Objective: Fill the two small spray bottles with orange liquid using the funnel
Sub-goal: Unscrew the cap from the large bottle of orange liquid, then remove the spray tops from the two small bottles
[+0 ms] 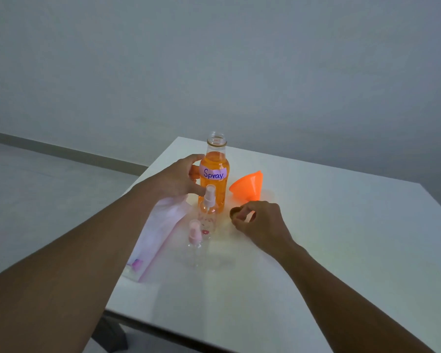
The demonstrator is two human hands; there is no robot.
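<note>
One uncapped orange bottle (214,174) gripped by left hand (181,178), two small spray bottles (208,215) at six o'clock, one funnel (247,186) at three, right hand (260,222) pinching one cap (236,212).

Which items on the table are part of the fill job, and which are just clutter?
Job:
- big bottle labelled "Spray", orange liquid, uncapped, left hand on it
- cap in right hand
- orange funnel, on its side
- two small spray bottles and, pump tops on, look empty

Clutter:
- white plastic packet at the table left edge
</note>
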